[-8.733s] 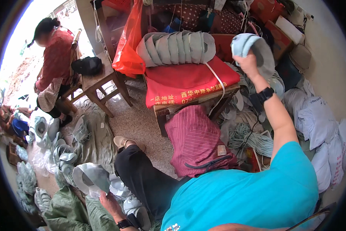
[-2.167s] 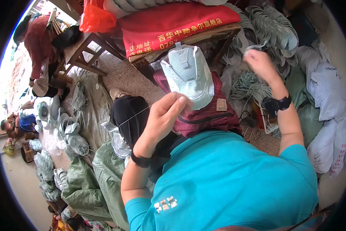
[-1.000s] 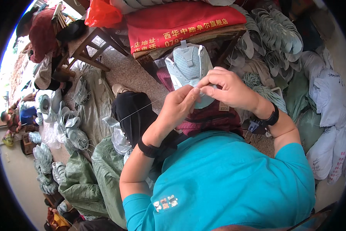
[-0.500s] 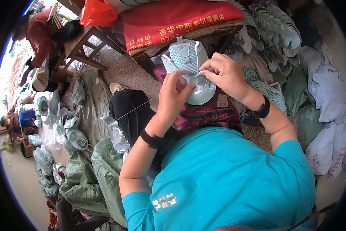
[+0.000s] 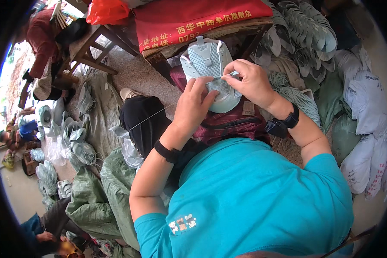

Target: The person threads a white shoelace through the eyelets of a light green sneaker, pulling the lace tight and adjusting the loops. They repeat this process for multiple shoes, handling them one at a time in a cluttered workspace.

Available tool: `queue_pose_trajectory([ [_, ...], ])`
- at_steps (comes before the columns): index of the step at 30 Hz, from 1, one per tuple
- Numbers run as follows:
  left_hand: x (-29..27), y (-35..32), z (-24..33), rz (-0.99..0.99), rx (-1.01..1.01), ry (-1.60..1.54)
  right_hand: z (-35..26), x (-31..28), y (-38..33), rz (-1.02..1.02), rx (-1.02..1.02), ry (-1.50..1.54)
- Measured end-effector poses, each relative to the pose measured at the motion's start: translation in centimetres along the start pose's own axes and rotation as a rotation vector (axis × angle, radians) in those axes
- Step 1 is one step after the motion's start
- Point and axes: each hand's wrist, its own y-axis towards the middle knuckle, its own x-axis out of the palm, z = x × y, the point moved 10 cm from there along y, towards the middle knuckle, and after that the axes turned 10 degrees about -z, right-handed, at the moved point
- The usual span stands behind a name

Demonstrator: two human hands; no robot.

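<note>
A pale blue mesh shoe upper (image 5: 226,103) lies on a maroon cloth (image 5: 232,129) over my lap. My left hand (image 5: 194,103) is at its left side, thumb and fingers closed on the upper near its middle. My right hand (image 5: 252,84) pinches a small pale blue strip at the upper's right side; whether it is a lace or part of the upper I cannot tell. The fingertips of both hands are close together. From my left hand a thin pale thread (image 5: 152,115) runs down to the left across my dark trouser leg (image 5: 144,118).
A wooden table (image 5: 159,53) with a red cloth (image 5: 197,19) stands just ahead. Stacked shoe parts (image 5: 309,30), pale cords (image 5: 294,96) and white sacks (image 5: 372,103) crowd the right. Green sacks (image 5: 90,202), more shoe parts (image 5: 83,150) and a stool (image 5: 92,53) lie left. Co-workers sit farther left.
The view has shifted slightly. My right fingers have moved a little over the upper, still pinched, while my left hand keeps its hold. A co-worker's arm now shows at lower left.
</note>
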Motion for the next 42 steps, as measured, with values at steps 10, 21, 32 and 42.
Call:
queue_pose_trajectory([
  [10, -0.1, -0.1, 0.5, 0.027, 0.075, 0.044, -4.0, 1.0, 0.0, -0.074, -0.389, -0.457],
  [21, 0.5, 0.3, -0.7, 0.037, -0.015, -0.043, -0.1, 2.9, 3.2, -0.335, -0.165, 0.101],
  [32, -2.1, 0.6, 0.5, 0.225, 0.038, 0.199, 1.1, 3.0, 1.6, -0.262, -0.081, 0.311],
  [42, -4.8, -1.3, -0.1, 0.103, 0.056, 0.81, 0.0, 2.5, 1.6, -0.411, 0.079, 0.298],
])
